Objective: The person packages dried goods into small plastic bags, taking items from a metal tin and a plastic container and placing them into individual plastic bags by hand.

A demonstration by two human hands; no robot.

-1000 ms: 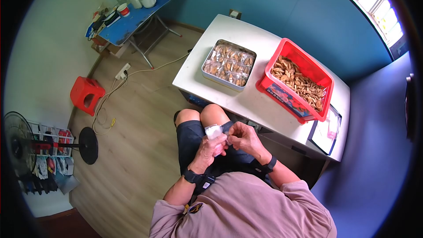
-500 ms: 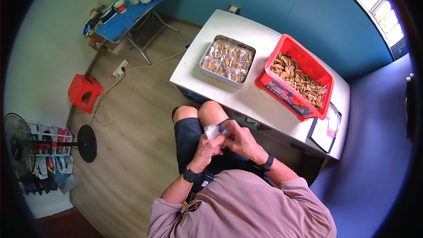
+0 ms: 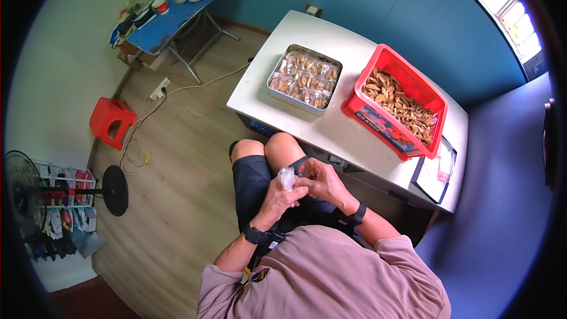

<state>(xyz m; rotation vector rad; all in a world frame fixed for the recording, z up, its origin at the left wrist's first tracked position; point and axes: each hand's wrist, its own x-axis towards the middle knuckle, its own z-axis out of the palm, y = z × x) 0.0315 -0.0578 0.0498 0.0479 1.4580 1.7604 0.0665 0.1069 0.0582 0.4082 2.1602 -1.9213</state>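
Over my lap, my left hand (image 3: pixel 276 202) is closed around clear plastic bags (image 3: pixel 286 178), whose tops stick up above the fingers. My right hand (image 3: pixel 321 182) touches it from the right, with bent fingers at the plastic; what they pinch is too small to make out. On the white table (image 3: pixel 254 90) beyond my knees, a square metal tin (image 3: pixel 295 103) holds small clear packets of brown slices (image 3: pixel 304 80). Right of the tin stands a red basket (image 3: pixel 378 124) with loose dried brown slices (image 3: pixel 398 106).
A framed sheet (image 3: pixel 436 171) lies at the table's right end. To the left are a red stool (image 3: pixel 109 121), a power strip with cables (image 3: pixel 159 88), a fan (image 3: pixel 115 190) and a blue folding table (image 3: pixel 153 35) bearing cups and pots.
The plastic above my left hand has become narrower and more upright. My right hand's fingers have shifted against it. The view has tilted slightly, so the table and tin appear higher.
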